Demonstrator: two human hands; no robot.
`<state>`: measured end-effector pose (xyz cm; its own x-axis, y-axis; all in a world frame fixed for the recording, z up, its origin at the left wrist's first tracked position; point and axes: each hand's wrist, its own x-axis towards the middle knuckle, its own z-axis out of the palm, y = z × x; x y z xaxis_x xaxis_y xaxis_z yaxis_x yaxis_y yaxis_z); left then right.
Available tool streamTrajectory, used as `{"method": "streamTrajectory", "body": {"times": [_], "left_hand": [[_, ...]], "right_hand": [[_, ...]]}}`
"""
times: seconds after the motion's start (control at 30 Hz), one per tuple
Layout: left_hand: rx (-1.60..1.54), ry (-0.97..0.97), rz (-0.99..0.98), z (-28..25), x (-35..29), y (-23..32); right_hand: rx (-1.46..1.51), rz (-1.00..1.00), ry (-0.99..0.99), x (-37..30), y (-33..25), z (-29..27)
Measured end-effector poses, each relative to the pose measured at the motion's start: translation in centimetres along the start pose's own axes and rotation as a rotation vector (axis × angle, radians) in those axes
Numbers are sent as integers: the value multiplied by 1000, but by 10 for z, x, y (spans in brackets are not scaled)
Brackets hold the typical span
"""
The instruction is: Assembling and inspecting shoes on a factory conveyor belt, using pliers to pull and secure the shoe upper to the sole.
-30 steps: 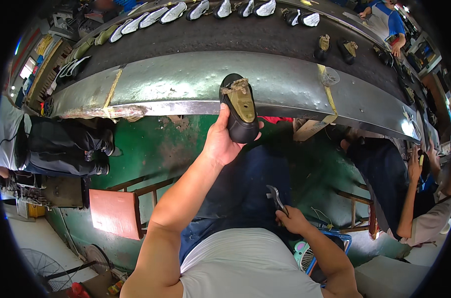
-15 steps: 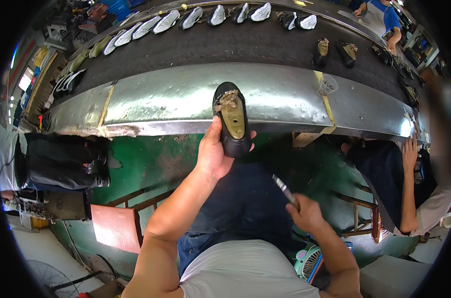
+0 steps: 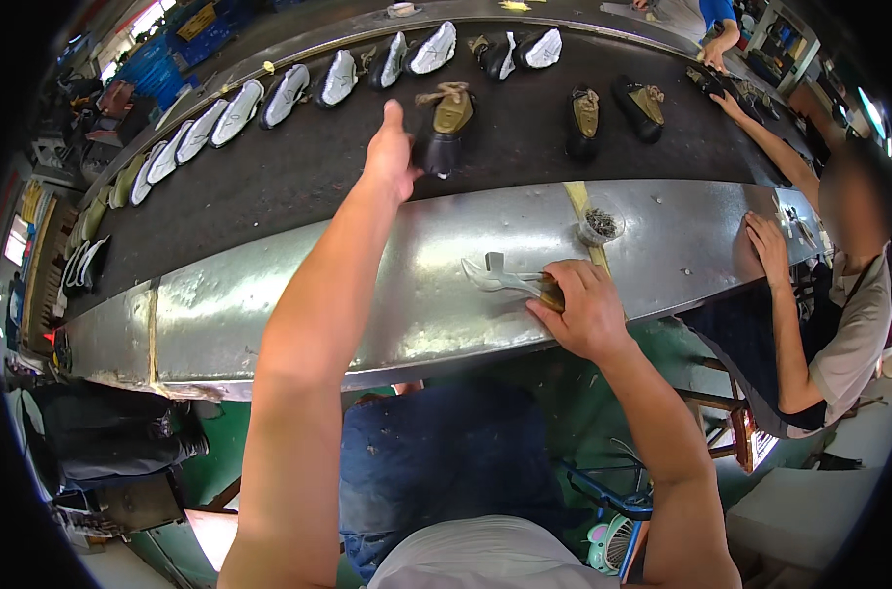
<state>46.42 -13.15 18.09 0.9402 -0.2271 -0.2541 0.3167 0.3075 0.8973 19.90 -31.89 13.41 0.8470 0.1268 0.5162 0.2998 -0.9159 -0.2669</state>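
Note:
My left hand (image 3: pixel 391 157) reaches out over the dark belt, its thumb raised and apart from the shoe. Just right of it is a black shoe upper on an olive last (image 3: pixel 444 130), sole up, with gathered material at its top end. Motion blurs the hand's edge, and its other fingers are partly hidden. My right hand (image 3: pixel 585 309) is closed around the handle of metal lasting pincers (image 3: pixel 505 278), which have a curved jaw and a square hammer block. The pincers are over the metal ledge (image 3: pixel 436 314), their jaw pointing left.
Shoes with white soles (image 3: pixel 238 113) line the belt's far side. Two more black shoes on lasts (image 3: pixel 583 123) are to the right. A clear cup of small dark bits (image 3: pixel 600 226) sits on the ledge. A co-worker (image 3: pixel 858 255) sits at right, one arm over the belt.
My left hand has carried the black shoe from over the ledge's front edge to the belt, and its thumb has come off it. My right hand has brought the pincers up over the ledge.

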Motion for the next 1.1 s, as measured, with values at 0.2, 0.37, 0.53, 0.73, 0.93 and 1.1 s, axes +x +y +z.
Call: {"method": "streamTrajectory", "body": {"times": [0.2, 0.37, 0.53, 0.73, 0.93, 1.1], "left_hand": [[1096, -31, 575, 15, 65, -68], [935, 73, 577, -19, 96, -38], [1226, 641, 510, -120, 161, 3], [1201, 880, 466, -253, 228, 58], [1100, 438, 249, -249, 269, 93], [1455, 666, 78, -123, 248, 49]], "right_hand": [[91, 40, -44, 9, -1, -1], [80, 82, -52, 11, -2, 0], [50, 90, -59, 14, 0, -1], [43, 71, -117, 14, 0, 1], [51, 62, -141, 16, 0, 2], [33, 75, -133, 17, 0, 3]]}}
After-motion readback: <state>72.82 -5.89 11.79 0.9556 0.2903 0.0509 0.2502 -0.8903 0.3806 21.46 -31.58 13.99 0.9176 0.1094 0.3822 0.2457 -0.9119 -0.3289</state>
